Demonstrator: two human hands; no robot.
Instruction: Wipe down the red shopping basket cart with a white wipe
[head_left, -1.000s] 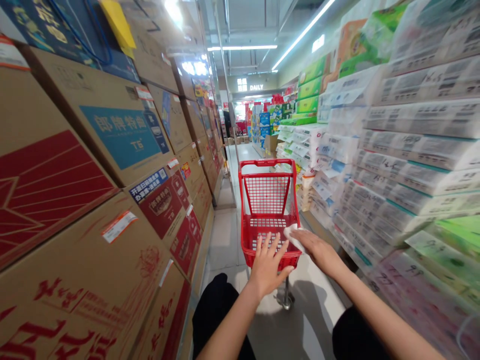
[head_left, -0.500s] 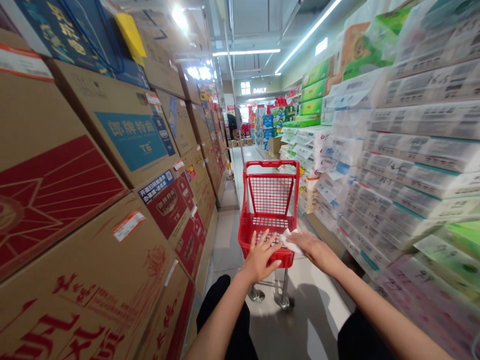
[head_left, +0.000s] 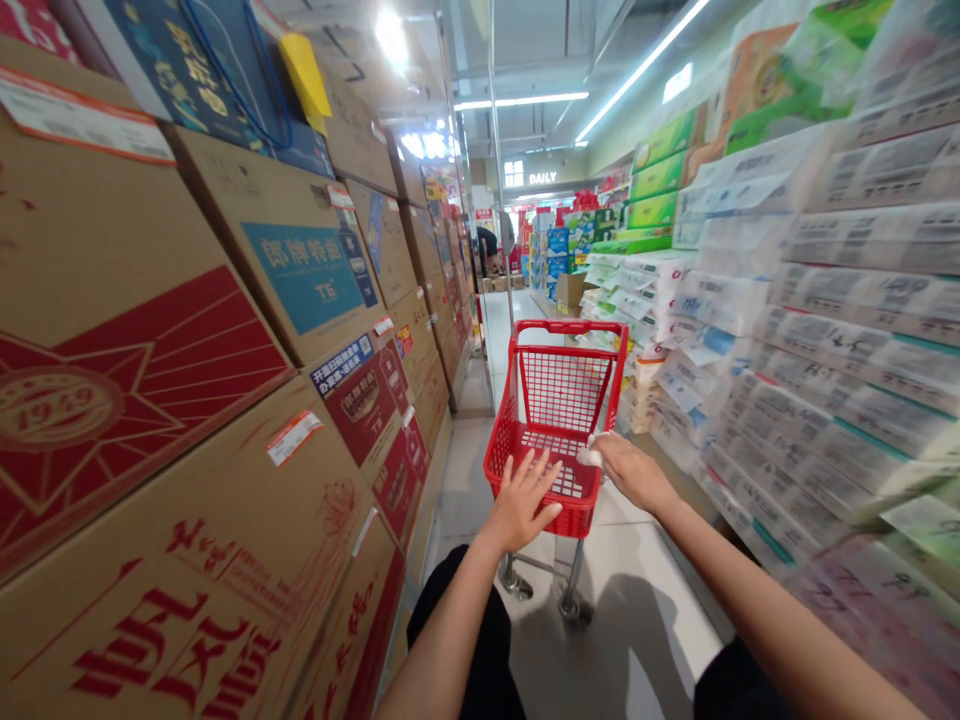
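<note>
A red plastic shopping cart [head_left: 568, 390] on metal legs with casters stands directly in front of me, its far handle upright. My left hand [head_left: 521, 503] is over the near end of the basket, palm down with fingers spread, holding nothing; whether it touches the rim I cannot tell. At the basket's right side, my right hand [head_left: 634, 473] has its fingers closed on a crumpled white wipe [head_left: 590, 453]. Part of the wipe is hidden under the fingers. The visible inside of the basket shows only its red grid.
Stacked cardboard cartons [head_left: 225, 530] line the left side closely. On the right rise stacks of plastic-wrapped tissue packs [head_left: 847, 310]. A pale tiled floor [head_left: 622, 560] runs between them. Farther off stand colourful boxes [head_left: 557, 245] and a bending person [head_left: 489, 248].
My right hand has drawn the wipe slightly up and now bunches it against the basket's right side. The cart has turned a little. The view has shifted left.
</note>
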